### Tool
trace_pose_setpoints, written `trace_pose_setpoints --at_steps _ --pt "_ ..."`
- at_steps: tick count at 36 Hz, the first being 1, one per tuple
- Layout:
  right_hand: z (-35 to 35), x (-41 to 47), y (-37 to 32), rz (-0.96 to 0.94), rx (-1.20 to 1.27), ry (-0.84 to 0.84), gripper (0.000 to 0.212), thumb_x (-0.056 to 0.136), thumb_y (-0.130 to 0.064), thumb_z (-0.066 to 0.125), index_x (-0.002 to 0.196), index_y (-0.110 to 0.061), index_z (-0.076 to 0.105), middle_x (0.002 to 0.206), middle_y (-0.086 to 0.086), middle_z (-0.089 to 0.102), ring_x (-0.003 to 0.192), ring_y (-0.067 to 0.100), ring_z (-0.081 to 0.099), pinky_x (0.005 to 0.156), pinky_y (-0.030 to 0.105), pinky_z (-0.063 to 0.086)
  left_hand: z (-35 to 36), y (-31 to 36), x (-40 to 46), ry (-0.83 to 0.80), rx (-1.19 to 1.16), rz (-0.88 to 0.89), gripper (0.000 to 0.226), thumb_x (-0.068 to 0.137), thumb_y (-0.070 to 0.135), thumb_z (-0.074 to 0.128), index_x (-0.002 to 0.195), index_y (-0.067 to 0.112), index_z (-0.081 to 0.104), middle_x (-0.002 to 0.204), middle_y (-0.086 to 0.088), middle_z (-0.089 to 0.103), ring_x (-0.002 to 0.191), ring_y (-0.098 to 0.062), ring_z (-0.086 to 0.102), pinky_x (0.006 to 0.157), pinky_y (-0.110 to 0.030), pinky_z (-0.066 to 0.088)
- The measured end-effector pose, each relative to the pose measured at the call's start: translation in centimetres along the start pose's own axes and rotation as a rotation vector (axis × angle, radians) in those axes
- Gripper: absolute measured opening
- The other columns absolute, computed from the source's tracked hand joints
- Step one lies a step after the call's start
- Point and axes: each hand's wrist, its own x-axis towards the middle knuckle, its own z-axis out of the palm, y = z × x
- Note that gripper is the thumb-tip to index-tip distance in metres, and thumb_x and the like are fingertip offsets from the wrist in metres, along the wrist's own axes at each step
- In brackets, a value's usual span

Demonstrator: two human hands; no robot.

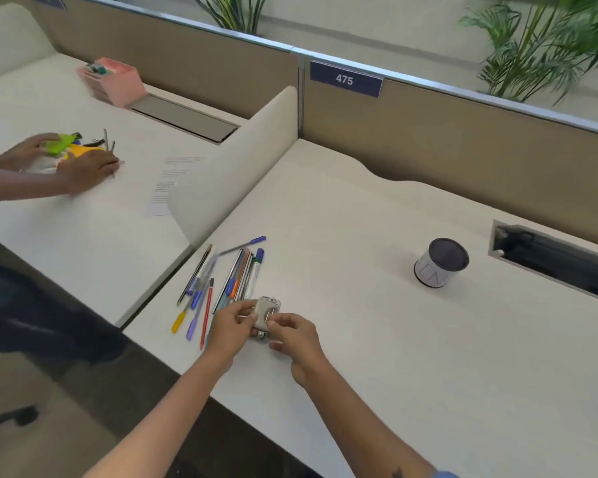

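My left hand (231,326) and my right hand (296,334) both grip a small grey block-shaped object with metal parts (267,310), held just above the white desk (377,339). My fingers pinch its lower half, so part of it is hidden. Right beside my left hand lies a loose pile of pens, pencils and markers (221,281), spread towards the desk's left edge. A round pen holder (441,262) with a dark inside stands upright far to the right, with nothing visible in it.
A cream divider (232,163) separates my desk from the neighbouring one, where another person's hands (83,169) handle bright items. A pink organiser (113,81) sits there. An open cable tray (556,260) lies at the back right. Partition panel with sign 475 (345,79) runs behind.
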Motion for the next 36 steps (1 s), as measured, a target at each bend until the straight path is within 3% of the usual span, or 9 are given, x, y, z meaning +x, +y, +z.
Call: trace_pose_setpoints --at_steps 4,7,15,19,22,25,27,30,36 --pt "1.1 0.5 -0.1 0.004 0.003 -0.017 0.016 0.096 -0.012 0.076 0.111 -0.008 0.077 0.118 0.014 0.077 0.114 0.029 0.074 0.094 0.043 0.062 -1.1 -0.4 0.7 0.005 0.009 -0.012 0.036 0.103 0.000 0.067 0.137 0.010 0.069 0.122 -0.010 0.075 0.114 -0.025 0.073 0.094 -0.041 0.065" --pt "1.5 1.0 -0.2 0.008 0.003 -0.022 0.014 0.096 -0.012 0.077 0.109 -0.011 0.078 0.116 0.012 0.077 0.113 0.029 0.074 0.092 0.041 0.063 -1.6 -0.5 0.9 0.018 0.008 -0.008 0.038 0.102 0.001 0.068 0.138 0.013 0.068 0.122 -0.006 0.074 0.114 -0.021 0.072 0.088 -0.029 0.063" --pt "0.8 1.1 0.0 -0.049 -0.008 0.013 0.007 0.097 -0.012 0.075 0.102 -0.014 0.079 0.105 0.005 0.079 0.098 0.020 0.074 0.083 0.033 0.063 -1.5 -0.9 0.7 0.099 0.130 0.107 0.038 0.100 0.010 0.073 0.137 0.017 0.067 0.120 0.000 0.073 0.112 -0.019 0.073 0.087 -0.028 0.066" --pt "-0.8 0.4 0.1 -0.285 -0.291 0.146 0.011 0.098 -0.026 0.070 0.109 -0.026 0.074 0.112 -0.009 0.075 0.108 0.013 0.069 0.087 0.022 0.056 -0.4 -0.5 -0.2 0.151 0.374 0.336 0.049 0.103 0.024 0.071 0.148 0.013 0.054 0.135 -0.007 0.061 0.128 -0.027 0.061 0.105 -0.049 0.059" --pt "-3.1 -0.2 0.3 -0.500 -0.667 0.198 0.038 0.101 -0.038 0.063 0.137 -0.026 0.062 0.148 -0.010 0.059 0.141 0.011 0.051 0.115 0.032 0.046 1.2 -0.1 -0.9 0.166 0.607 0.453 0.072 0.106 0.049 0.053 0.166 0.015 0.031 0.172 -0.013 0.032 0.163 -0.035 0.026 0.133 -0.060 0.024" --pt "-5.9 -0.8 0.4 -0.649 -0.985 0.236 0.066 0.103 -0.050 0.053 0.161 -0.022 0.040 0.175 -0.004 0.026 0.163 0.016 0.020 0.129 0.039 0.029 3.2 0.5 -2.0 0.169 0.698 0.523 0.092 0.103 0.072 0.026 0.172 0.013 0.011 0.182 -0.011 0.000 0.169 -0.032 -0.006 0.134 -0.060 -0.004" --pt "-8.1 -1.5 0.5 -0.708 -1.098 0.273 0.075 0.103 -0.053 0.048 0.167 -0.019 0.027 0.180 0.001 0.011 0.166 0.022 0.008 0.133 0.044 0.019 4.8 1.0 -2.7 0.147 0.729 0.564 0.093 0.102 0.073 0.019 0.172 0.013 0.004 0.182 -0.011 -0.011 0.168 -0.032 -0.013 0.133 -0.063 -0.006" --pt "-10.6 -2.4 0.5 -0.735 -1.200 0.305 0.082 0.104 -0.056 0.041 0.171 -0.017 0.014 0.181 0.003 -0.005 0.167 0.023 -0.007 0.135 0.048 0.008 6.6 1.5 -3.5 0.102 0.737 0.617 0.089 0.105 0.061 0.033 0.172 0.015 -0.003 0.181 -0.009 -0.017 0.167 -0.033 -0.017 0.132 -0.069 -0.003" --pt "-17.4 -4.6 0.6 -0.720 -1.225 0.389 0.082 0.106 -0.054 0.037 0.171 -0.015 0.006 0.180 0.004 -0.013 0.165 0.020 -0.018 0.135 0.052 0.004 11.6 3.5 -6.0 -0.026 0.739 0.711 0.088 0.106 0.057 0.033 0.172 0.016 -0.008 0.180 -0.006 -0.022 0.166 -0.032 -0.022 0.131 -0.070 -0.003"
